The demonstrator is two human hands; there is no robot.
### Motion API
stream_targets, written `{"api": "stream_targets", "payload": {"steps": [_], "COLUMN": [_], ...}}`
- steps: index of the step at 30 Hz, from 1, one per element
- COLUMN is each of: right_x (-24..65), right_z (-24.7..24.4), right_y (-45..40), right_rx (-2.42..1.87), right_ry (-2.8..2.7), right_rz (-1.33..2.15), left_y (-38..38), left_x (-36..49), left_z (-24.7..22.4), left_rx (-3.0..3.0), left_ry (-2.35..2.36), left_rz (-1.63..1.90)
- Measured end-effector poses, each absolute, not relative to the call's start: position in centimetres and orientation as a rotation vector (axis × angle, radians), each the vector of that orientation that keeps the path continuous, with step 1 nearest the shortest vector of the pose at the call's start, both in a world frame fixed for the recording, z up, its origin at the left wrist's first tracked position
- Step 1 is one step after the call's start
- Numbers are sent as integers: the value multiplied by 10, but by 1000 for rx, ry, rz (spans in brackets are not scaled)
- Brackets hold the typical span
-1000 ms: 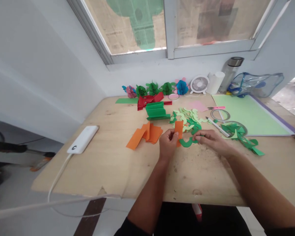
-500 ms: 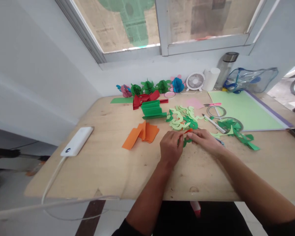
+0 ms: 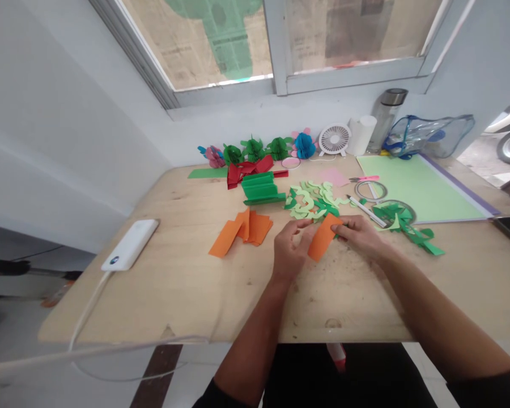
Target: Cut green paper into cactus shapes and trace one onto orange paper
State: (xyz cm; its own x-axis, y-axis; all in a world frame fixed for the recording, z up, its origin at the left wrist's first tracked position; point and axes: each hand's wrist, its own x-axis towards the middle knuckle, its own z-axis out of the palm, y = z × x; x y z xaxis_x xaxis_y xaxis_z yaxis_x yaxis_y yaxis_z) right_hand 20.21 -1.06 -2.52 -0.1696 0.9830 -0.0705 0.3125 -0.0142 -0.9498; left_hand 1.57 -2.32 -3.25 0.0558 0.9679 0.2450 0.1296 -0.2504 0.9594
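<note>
A rectangular piece of orange paper [image 3: 323,241] is held at a slant above the wooden table. My right hand [image 3: 359,233] pinches its right edge between thumb and fingers. At its left edge is my left hand [image 3: 289,249], curled with thumb and index finger meeting the paper; its other fingertips are hidden. More orange paper strips [image 3: 227,238] lie in a loose overlapping pile to the left. Just beyond my hands is a heap of wavy light green and dark green paper cutouts [image 3: 306,198]. A folded green paper stack [image 3: 261,188] stands behind the orange pile.
Red folded paper [image 3: 249,168] and several paper figures [image 3: 254,148] line the back beside a white fan [image 3: 334,139]. On the right are a white pen [image 3: 365,209], rolls of tape [image 3: 370,190], green scraps [image 3: 408,221] and light green sheets [image 3: 442,192]. A white power bank [image 3: 131,243] lies left.
The orange paper has turned from a narrow edge-on sliver to show its flat face. My hands have moved slightly apart, and the view has shifted a little.
</note>
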Motion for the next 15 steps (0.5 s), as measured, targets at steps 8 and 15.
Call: {"api": "stream_targets", "payload": {"steps": [8,15], "right_x": [206,214], "right_z": [-21,-8], "right_y": [-13,-14], "right_rx": [-1269,-1324], "right_ry": [-1852,-1791], "right_rz": [1187,1075], "left_y": [-20,-12], "left_x": [18,11], "left_z": [-32,-37], "left_rx": [1050,929], "left_ry": [959,1070], "left_rz": [961,1114]}}
